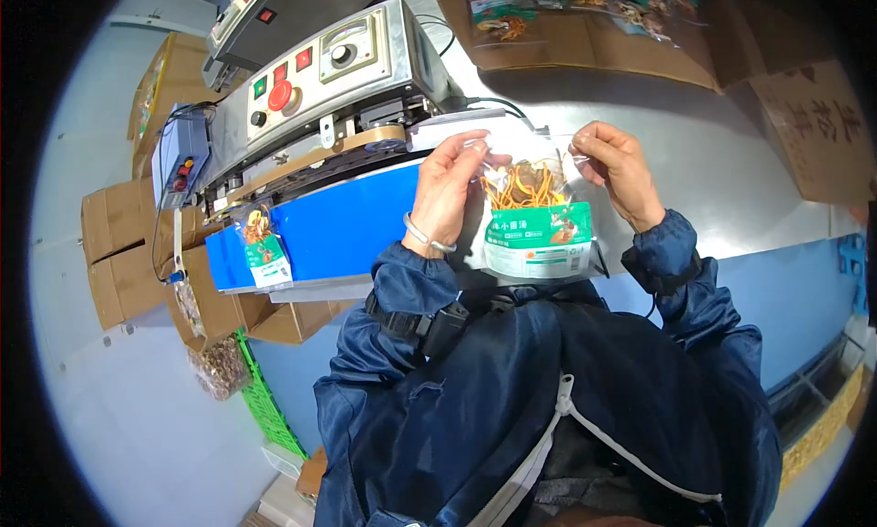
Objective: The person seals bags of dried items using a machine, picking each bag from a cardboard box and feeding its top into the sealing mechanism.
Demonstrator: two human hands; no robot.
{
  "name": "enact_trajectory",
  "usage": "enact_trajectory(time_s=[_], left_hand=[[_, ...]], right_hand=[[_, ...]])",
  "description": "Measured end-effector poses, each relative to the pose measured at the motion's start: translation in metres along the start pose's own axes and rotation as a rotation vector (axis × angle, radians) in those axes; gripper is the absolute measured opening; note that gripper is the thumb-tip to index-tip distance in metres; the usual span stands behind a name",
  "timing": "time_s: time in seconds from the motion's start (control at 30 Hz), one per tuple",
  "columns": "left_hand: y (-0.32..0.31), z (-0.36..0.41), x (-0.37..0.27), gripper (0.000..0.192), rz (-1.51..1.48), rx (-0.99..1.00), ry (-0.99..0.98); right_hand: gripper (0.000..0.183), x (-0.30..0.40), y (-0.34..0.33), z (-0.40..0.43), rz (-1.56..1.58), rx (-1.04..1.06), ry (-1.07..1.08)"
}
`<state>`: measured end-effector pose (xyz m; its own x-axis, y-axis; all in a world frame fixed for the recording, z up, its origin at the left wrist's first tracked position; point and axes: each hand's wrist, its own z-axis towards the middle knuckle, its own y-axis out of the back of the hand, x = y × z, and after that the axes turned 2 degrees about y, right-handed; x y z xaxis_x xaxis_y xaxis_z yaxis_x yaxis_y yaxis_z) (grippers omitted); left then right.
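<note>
Between my two hands hangs a clear plastic pouch point(537, 236) of dried mushrooms and orange strands, with a green and white printed band that bears writing. My left hand point(449, 184) pinches its upper left corner between thumb and fingers. At the upper right corner, my right hand point(616, 167) grips the clear film. Just left of the pouch runs the blue conveyor belt point(349, 219) of a continuous band sealer point(329, 75). A second filled pouch point(264, 249) lies at the belt's far left end.
An open cardboard box point(603, 54) at the top right holds several filled pouches. Beneath my hands spreads a stainless steel table point(726, 164). More cardboard boxes point(116, 253) stand at the left, near a green plastic crate point(270, 404). A small grey control box point(179, 157) adjoins the sealer.
</note>
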<state>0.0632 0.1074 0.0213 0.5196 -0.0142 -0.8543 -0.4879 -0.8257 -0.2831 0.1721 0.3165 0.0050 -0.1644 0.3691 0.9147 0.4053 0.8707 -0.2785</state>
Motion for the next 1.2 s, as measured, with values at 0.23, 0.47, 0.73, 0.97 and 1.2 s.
enact_trajectory(time_s=[0.23,0.47,0.73,0.97,1.2], left_hand=[[0.017,0.003,0.011,0.016,-0.177,-0.228,0.039],[0.049,0.011,0.008,0.014,-0.111,-0.251,0.01],[0.084,0.0,0.002,0.014,-0.073,-0.376,-0.055],[0.113,-0.005,0.0,0.013,-0.078,-0.435,-0.081],[0.143,-0.016,-0.013,0.017,0.059,-0.505,-0.079]], right_hand=[[0.019,-0.002,-0.02,0.01,-0.048,-0.012,-0.024],[0.022,0.001,-0.036,0.036,-0.41,0.027,0.065],[0.02,0.011,-0.077,0.045,-1.024,0.028,0.517],[0.018,0.014,-0.078,0.053,-0.911,0.045,0.573],[0.027,0.009,0.054,0.119,-1.042,-0.282,0.29]])
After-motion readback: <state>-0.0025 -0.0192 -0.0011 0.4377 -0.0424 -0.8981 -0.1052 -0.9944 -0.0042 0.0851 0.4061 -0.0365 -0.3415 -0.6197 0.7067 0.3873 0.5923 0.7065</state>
